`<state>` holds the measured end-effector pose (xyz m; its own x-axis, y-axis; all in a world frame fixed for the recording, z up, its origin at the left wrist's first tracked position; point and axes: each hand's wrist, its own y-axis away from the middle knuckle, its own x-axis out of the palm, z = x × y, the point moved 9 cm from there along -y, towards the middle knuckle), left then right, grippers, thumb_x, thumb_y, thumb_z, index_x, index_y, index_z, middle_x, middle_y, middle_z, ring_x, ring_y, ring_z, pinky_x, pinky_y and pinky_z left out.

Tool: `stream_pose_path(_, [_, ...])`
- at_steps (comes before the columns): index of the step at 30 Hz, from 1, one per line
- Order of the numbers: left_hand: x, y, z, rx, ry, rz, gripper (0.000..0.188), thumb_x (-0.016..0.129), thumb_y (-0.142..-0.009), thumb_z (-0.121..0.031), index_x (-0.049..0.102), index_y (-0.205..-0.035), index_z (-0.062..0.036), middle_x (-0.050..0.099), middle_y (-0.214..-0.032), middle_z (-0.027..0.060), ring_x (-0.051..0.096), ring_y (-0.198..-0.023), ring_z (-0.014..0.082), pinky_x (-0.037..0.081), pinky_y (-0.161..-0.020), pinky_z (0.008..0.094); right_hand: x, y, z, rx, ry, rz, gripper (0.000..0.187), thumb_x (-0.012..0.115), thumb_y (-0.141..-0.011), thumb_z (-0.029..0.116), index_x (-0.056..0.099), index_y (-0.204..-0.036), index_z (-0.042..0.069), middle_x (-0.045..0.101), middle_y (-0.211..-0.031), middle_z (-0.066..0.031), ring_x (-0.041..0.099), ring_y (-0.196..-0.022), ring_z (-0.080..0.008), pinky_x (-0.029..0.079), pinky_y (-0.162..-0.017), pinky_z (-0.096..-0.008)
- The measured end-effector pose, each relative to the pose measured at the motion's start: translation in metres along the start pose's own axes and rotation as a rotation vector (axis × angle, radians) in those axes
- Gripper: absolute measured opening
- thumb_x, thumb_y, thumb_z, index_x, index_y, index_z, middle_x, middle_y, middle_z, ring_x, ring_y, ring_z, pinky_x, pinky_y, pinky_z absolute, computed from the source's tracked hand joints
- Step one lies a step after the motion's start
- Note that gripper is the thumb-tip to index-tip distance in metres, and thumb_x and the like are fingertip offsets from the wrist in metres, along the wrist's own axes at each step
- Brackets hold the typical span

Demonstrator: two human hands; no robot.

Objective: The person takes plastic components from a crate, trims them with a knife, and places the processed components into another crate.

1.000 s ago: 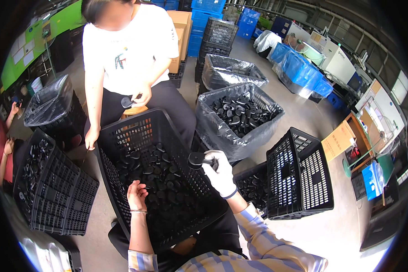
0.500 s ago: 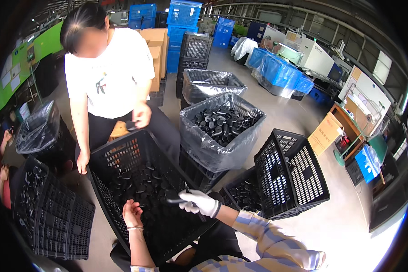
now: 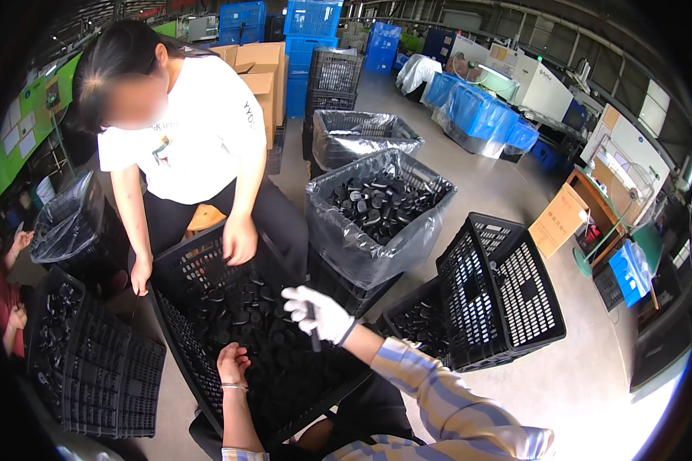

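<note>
A large black plastic crate (image 3: 173, 321) stands tilted in front of me, holding many small black rounded parts (image 3: 246, 311). Over its near left part is my bare left hand (image 3: 233, 363), a bracelet at the wrist. Its fingers are curled in, and whatever they may hold is hidden. My right hand (image 3: 319, 313), in a white glove, hovers above the crate's right side. A slim dark bar-shaped tool (image 3: 314, 330) is gripped in it, its exact kind unclear. Opposite me, a co-worker's hand (image 3: 240, 240) reaches over the far rim.
A bag-lined crate (image 3: 430, 230) full of black parts stands beyond, right of the co-worker (image 3: 184, 146). Stacked black crates (image 3: 507, 300) are on my right, another filled crate (image 3: 92, 361) on my left. Cardboard boxes (image 3: 261, 84) and blue bins (image 3: 311, 54) stand behind.
My right hand has moved up and left, and the black part at its fingertips no longer shows there. The co-worker has leaned forward, the hand reaching lower over the crate.
</note>
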<state>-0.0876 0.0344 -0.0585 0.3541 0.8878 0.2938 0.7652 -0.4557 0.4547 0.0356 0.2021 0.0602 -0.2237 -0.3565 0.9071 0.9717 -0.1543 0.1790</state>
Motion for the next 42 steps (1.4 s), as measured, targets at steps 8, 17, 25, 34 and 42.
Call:
stream_pose_path(8, [-0.057,0.000,0.112,-0.346,-1.506,0.155,0.070,0.066,-0.056,-0.035,0.042,-0.111,-0.0005,0.041,-0.113,0.0237,0.042,-0.104,0.0334,0.038,-0.086,0.0343,-0.048,-0.050,-0.072,0.003,0.023,-0.236,0.022,0.048,-0.081,0.029,0.053,-0.090,0.009,0.057,-0.069,-0.0012,0.048,-0.049,-0.0059,0.029,-0.032,-0.0158])
stream_pose_path(17, [-0.059,0.025,0.123,-0.370,-1.951,0.340,0.087,0.071,-0.053,-0.032,0.023,-0.124,-0.0149,0.022,-0.123,0.0189,0.035,-0.109,0.0377,0.037,-0.087,0.0385,-0.031,-0.050,-0.062,-0.053,-0.087,-0.147,0.027,0.048,-0.081,0.028,0.050,-0.099,0.008,0.056,-0.071,0.0004,0.047,-0.052,-0.0033,0.029,-0.036,-0.0141])
stream_pose_path(25, [-0.071,-0.006,0.136,-0.330,-1.920,0.048,0.054,0.066,-0.061,-0.022,0.040,-0.106,-0.0075,0.044,-0.101,0.0142,0.050,-0.093,0.0289,0.044,-0.075,0.0367,-0.008,-0.045,-0.059,-0.023,-0.048,-0.108,0.027,0.042,-0.083,0.026,0.048,-0.101,0.007,0.054,-0.073,0.0005,0.047,-0.055,-0.0028,0.031,-0.039,-0.0131])
stream_pose_path(34, [-0.040,-0.023,0.088,0.066,-1.585,0.082,0.042,0.058,-0.066,-0.015,0.042,-0.103,-0.0005,0.047,-0.101,0.0180,0.048,-0.094,0.0294,0.043,-0.076,0.0357,-0.016,-0.044,-0.052,-0.027,-0.067,-0.151,0.023,0.044,-0.083,0.024,0.050,-0.097,0.008,0.056,-0.071,-0.0005,0.047,-0.051,-0.0038,0.030,-0.037,-0.0145])
stream_pose_path(42, [0.046,0.029,-0.019,-0.009,-0.114,0.335,0.033,0.046,-0.079,-0.016,0.049,-0.109,-0.0035,0.055,-0.092,0.0040,0.052,-0.081,0.0113,0.046,-0.068,0.0272,-0.032,-0.038,-0.024,-0.090,0.566,-0.354,0.019,0.058,-0.075,0.022,0.053,-0.089,0.009,0.052,-0.068,0.0041,0.046,-0.048,-0.0024,0.031,-0.036,-0.0144])
